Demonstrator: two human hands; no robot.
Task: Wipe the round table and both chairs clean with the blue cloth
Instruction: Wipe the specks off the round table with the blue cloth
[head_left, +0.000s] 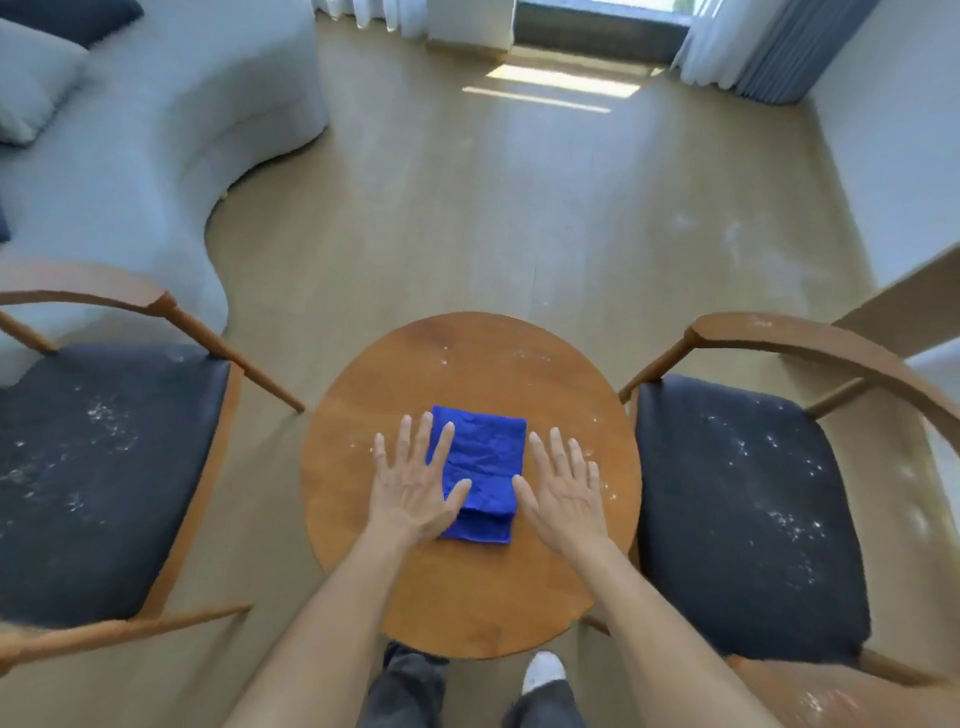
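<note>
A folded blue cloth (483, 467) lies in the middle of the round wooden table (467, 597). My left hand (415, 483) is spread flat with straight fingers, its thumb and two fingers over the cloth's left edge. My right hand (563, 488) is spread flat beside the cloth's right edge, thumb near it. White specks dot the tabletop. The left chair (104, 467) and the right chair (743, 509) flank the table; both have dark seats speckled with white dust.
A pale curved sofa (156, 156) stands at the back left. Wooden floor stretches ahead toward a window with curtains (769, 47). A wooden surface edge (909, 301) juts in at the right. My legs and a white shoe (543, 670) show below the table.
</note>
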